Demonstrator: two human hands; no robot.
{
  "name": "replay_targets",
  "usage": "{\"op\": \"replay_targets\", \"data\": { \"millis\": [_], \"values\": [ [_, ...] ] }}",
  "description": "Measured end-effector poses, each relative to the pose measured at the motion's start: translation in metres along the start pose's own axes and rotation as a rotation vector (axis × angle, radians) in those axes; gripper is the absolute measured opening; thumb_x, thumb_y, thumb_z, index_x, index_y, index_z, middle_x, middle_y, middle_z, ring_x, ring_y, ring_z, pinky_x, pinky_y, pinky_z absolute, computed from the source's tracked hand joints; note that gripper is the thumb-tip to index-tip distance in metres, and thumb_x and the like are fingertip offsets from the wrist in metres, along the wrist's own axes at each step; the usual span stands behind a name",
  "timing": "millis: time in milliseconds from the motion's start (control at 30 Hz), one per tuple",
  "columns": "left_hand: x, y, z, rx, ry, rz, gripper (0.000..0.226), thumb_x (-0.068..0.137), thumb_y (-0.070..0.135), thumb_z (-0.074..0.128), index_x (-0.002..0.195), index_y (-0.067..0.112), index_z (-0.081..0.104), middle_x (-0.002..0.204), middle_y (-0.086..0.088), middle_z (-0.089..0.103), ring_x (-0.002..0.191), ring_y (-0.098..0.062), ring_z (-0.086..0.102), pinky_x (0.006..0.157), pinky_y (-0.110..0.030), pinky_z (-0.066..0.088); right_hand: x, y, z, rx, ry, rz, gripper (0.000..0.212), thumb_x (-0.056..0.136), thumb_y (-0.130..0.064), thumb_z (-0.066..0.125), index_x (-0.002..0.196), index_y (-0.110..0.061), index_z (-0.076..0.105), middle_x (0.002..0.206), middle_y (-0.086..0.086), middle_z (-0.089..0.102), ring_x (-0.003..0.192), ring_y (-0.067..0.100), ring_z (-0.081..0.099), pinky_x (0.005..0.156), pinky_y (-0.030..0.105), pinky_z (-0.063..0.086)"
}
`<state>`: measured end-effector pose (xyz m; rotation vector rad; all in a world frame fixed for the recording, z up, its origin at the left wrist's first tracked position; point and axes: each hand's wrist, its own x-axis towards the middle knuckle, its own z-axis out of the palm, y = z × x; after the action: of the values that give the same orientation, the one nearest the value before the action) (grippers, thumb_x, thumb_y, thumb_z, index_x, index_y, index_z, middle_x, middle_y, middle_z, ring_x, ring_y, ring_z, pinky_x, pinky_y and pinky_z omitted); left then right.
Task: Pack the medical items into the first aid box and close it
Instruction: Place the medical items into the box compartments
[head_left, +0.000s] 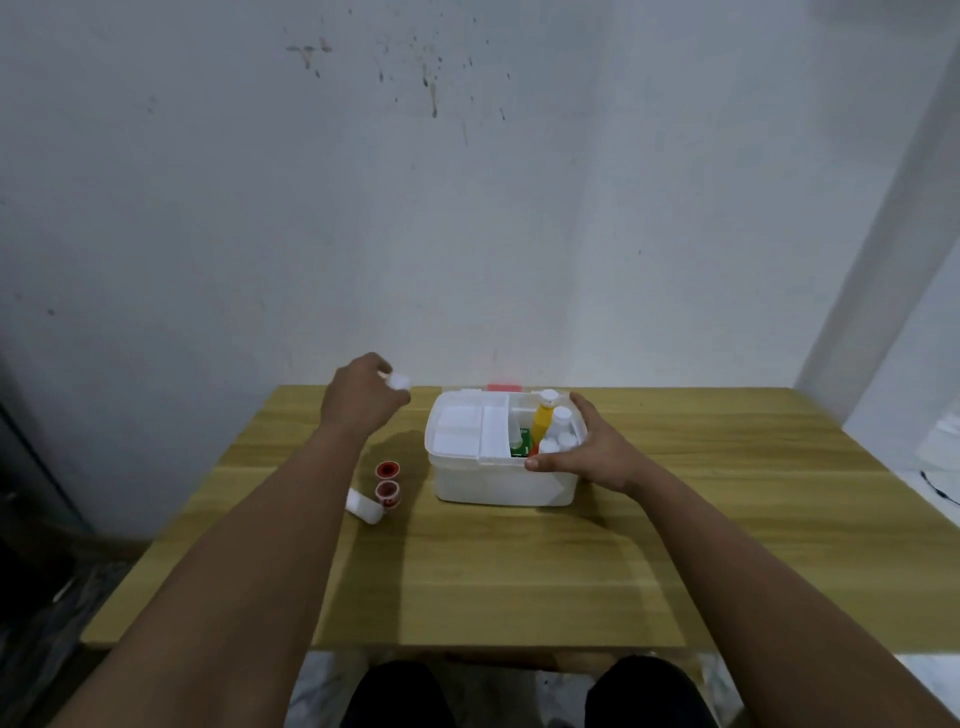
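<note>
The white first aid box (498, 480) stands open at the table's middle back, with a white tray insert on its left half. Inside its right half stand a yellow bottle (543, 422) and several white-capped bottles (560, 420). My right hand (587, 449) grips the box's right front rim. My left hand (363, 392) hovers left of the box, above the table, and holds a small white bottle (398, 382). On the table to the left of the box lie two red tape rolls (387, 480) and a white bottle (363, 506) on its side.
The wooden table (493, 571) ends at a white wall at the back. A pinkish-red piece (503, 387) shows just behind the box. A white ledge (924, 452) runs along the right side. My knees show below the table's front edge.
</note>
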<state>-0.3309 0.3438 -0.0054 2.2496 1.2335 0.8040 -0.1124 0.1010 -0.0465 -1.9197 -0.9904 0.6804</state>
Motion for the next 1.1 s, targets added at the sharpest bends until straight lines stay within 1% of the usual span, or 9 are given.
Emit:
{"op": "replay_targets", "data": {
  "millis": [100,233,400,500,633,733,833,1000,1100],
  "values": [
    [0.0,0.032,0.014,-0.02,-0.113,0.166,0.045,0.077,0.027,0.086,0.115,0.018,0.065,0.108,0.002,0.07,0.089,-0.018,0.067,0.078,-0.036,0.057,-0.001,-0.001,0.0,-0.001,-0.003,0.006,0.162,0.037,-0.066,0.098,0.167,-0.031,0.007,0.165,-0.001,0.035,0.147,0.025,0.04,0.119,0.048,0.04],
    [0.0,0.047,0.035,0.11,-0.279,0.329,0.039,0.076,0.027,0.087,0.11,0.019,0.069,0.11,0.005,0.069,0.094,-0.016,0.066,0.084,-0.034,0.056,0.0,0.001,0.0,0.003,-0.003,0.014,0.162,0.036,-0.068,0.098,0.166,-0.034,0.007,0.164,-0.002,0.036,0.145,0.024,0.041,0.118,0.048,0.041],
    [0.002,0.043,0.046,0.233,-0.308,0.413,0.017,0.083,0.028,0.081,0.098,0.022,0.075,0.103,0.005,0.074,0.094,-0.014,0.067,0.08,-0.029,0.055,0.002,0.003,0.001,0.015,-0.012,0.007,0.161,0.039,-0.066,0.099,0.166,-0.035,0.006,0.162,-0.004,0.038,0.141,0.023,0.045,0.116,0.046,0.043],
    [0.003,0.042,0.044,0.293,-0.311,0.44,0.013,0.086,0.025,0.077,0.099,0.023,0.076,0.106,0.004,0.074,0.096,-0.015,0.066,0.083,-0.033,0.054,0.004,0.005,0.001,0.024,-0.016,0.003,0.16,0.039,-0.065,0.099,0.166,-0.035,0.006,0.162,-0.004,0.038,0.143,0.023,0.044,0.117,0.047,0.042],
    [0.0,0.041,0.04,0.242,-0.303,0.446,0.026,0.086,0.023,0.077,0.112,0.021,0.076,0.111,0.004,0.072,0.1,-0.016,0.064,0.085,-0.029,0.05,0.005,0.008,0.002,0.015,-0.002,-0.006,0.156,0.044,-0.062,0.099,0.166,-0.034,0.006,0.163,-0.003,0.037,0.143,0.024,0.043,0.117,0.045,0.041],
    [-0.001,0.033,0.029,0.131,-0.18,0.389,0.025,0.09,0.022,0.072,0.115,0.022,0.074,0.109,0.005,0.068,0.095,-0.012,0.059,0.08,-0.027,0.044,0.006,0.009,0.003,0.016,0.004,-0.01,0.155,0.045,-0.061,0.099,0.167,-0.032,0.006,0.165,-0.002,0.035,0.145,0.024,0.041,0.117,0.044,0.041],
    [0.002,0.013,0.011,0.123,-0.12,0.319,0.023,0.092,0.017,0.067,0.113,0.023,0.073,0.115,0.003,0.07,0.099,-0.014,0.063,0.084,-0.031,0.05,0.007,0.009,0.002,0.02,0.01,-0.014,0.154,0.047,-0.058,0.099,0.167,-0.031,0.006,0.166,0.0,0.034,0.146,0.025,0.04,0.117,0.043,0.041],
    [-0.01,-0.03,-0.021,0.319,-0.289,0.182,0.033,0.087,0.003,0.06,0.112,0.019,0.074,0.119,-0.002,0.07,0.101,-0.018,0.064,0.084,-0.032,0.051,0.01,0.012,0.002,0.025,0.012,-0.015,0.147,0.057,-0.047,0.099,0.167,-0.026,0.005,0.166,0.001,0.033,0.146,0.024,0.039,0.11,0.036,0.04],
    [-0.027,-0.058,-0.03,0.385,-0.391,0.126,0.034,0.086,0.006,0.065,0.115,0.02,0.073,0.124,-0.002,0.066,0.105,-0.017,0.062,0.086,-0.032,0.052,0.01,0.01,0.001,0.021,0.004,-0.008,0.15,0.053,-0.05,0.099,0.167,-0.026,0.006,0.161,-0.003,0.037,0.144,0.023,0.041,0.112,0.038,0.042]
  ]
}}
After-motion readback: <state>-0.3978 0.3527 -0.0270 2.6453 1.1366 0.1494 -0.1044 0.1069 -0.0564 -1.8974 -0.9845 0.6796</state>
